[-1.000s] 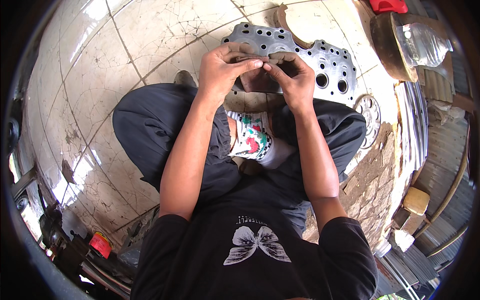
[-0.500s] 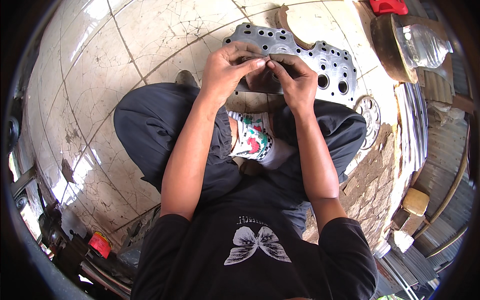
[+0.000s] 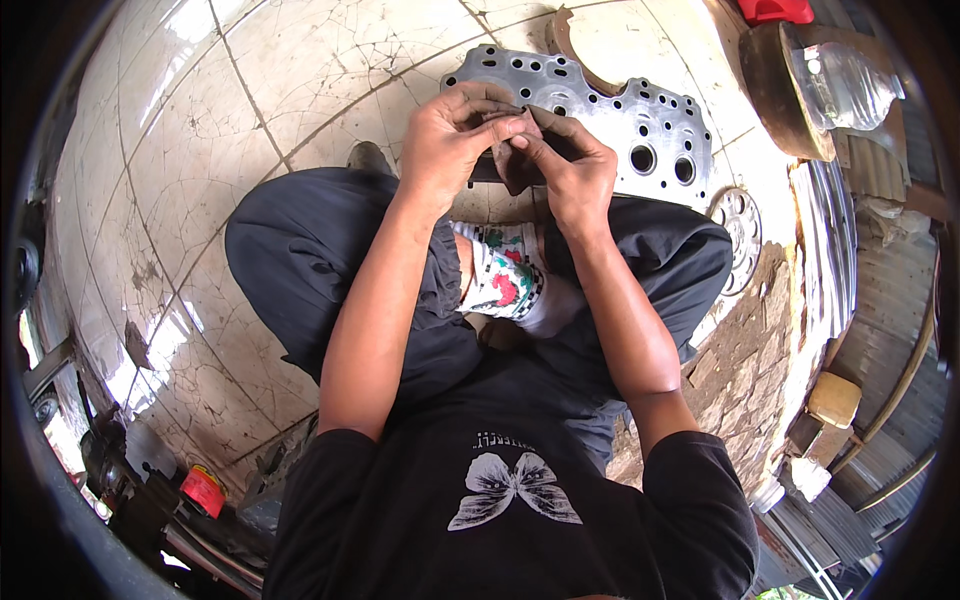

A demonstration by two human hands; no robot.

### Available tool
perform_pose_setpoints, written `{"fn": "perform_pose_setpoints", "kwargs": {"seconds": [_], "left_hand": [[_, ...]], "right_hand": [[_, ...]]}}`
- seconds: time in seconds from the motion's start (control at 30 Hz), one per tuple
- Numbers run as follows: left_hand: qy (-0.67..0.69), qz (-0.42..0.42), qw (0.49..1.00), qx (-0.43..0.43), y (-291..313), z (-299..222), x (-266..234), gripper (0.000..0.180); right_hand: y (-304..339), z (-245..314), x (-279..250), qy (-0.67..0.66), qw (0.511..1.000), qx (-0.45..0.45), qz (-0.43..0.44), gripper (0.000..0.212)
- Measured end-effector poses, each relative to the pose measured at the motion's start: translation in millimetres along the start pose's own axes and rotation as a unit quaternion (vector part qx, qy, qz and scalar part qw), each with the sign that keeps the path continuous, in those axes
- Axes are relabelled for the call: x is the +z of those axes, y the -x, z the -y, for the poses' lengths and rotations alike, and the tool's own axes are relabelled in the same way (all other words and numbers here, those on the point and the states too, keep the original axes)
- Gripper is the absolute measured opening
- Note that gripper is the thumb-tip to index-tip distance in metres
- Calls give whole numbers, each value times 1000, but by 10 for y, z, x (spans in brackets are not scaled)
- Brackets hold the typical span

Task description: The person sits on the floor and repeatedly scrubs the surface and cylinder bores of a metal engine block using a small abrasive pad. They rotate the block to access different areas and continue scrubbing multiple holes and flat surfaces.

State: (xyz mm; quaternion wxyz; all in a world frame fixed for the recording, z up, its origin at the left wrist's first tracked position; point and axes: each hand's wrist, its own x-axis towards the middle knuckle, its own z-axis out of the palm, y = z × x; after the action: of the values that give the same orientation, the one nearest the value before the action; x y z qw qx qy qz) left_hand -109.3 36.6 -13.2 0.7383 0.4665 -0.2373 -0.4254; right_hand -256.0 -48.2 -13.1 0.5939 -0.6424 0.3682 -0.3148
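Both hands pinch a small dark brown piece of sandpaper (image 3: 516,170), creased and hanging down between them. My left hand (image 3: 450,130) grips its left side between thumb and bent fingers. My right hand (image 3: 575,165) holds the other side, its thumb pressed near the left fingertips. Beneath and beyond the hands lies a grey metal engine cylinder head (image 3: 640,125) with several round holes, its flat face up. The hands and the sandpaper hide its near left part.
A curved rusty metal band (image 3: 570,45) lies behind the cylinder head. Right of my knee is a round metal disc with holes (image 3: 737,240). Farther right a clear plastic bottle (image 3: 850,85) rests by a brown round container (image 3: 775,95). A red can (image 3: 203,490) stands at lower left.
My right hand has moved left and a little down, closer to my left hand. The sandpaper between them has gone from a wider sheet to a narrower, folded shape.
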Motion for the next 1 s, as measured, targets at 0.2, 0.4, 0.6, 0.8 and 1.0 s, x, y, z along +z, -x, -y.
{"fn": "perform_pose_setpoints", "kwargs": {"seconds": [0.2, 0.4, 0.6, 0.8, 1.0], "left_hand": [[-89, 11, 995, -42, -4, 100, -33, 31], [3, 22, 998, -51, 34, 111, -44, 26], [-20, -4, 1000, -18, 48, 124, 7, 29], [-27, -30, 999, 4, 38, 179, 49, 26], [-50, -43, 998, 9, 64, 141, 51, 22]], "right_hand": [[-31, -24, -9, -12, 999, -40, 0, 34], [-22, 27, 23, 52, 993, -102, -4, 31], [-14, 42, 63, 33, 998, -55, -26, 28], [-25, 30, 45, 0, 999, -41, -2, 25], [-31, 22, 30, -35, 999, -2, 21, 26]]}}
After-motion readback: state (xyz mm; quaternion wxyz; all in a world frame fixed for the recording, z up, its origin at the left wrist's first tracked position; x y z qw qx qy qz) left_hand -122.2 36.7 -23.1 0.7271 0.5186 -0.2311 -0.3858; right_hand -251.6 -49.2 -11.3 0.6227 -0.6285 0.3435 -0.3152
